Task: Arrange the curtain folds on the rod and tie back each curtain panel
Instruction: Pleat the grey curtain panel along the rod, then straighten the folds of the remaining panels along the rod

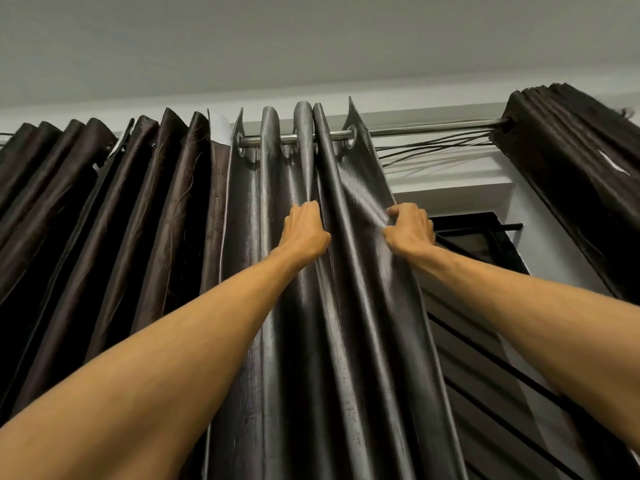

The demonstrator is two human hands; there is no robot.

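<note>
The grey curtain (346,271) hangs by its eyelets from the rod (415,130). The left hand (304,233) grips a middle fold, fingers curled into it. The right hand (410,230) pinches the curtain's right edge, fingers clamped.

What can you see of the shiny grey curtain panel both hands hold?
The grey curtain panel looks like glossy, satin-like fabric, hanging in deep vertical folds from metal eyelets threaded on a silver rod. A brown curtain hangs at its left; its right edge is free. The left hand grips a middle fold; the right hand pinches fabric near the right edge.
</note>
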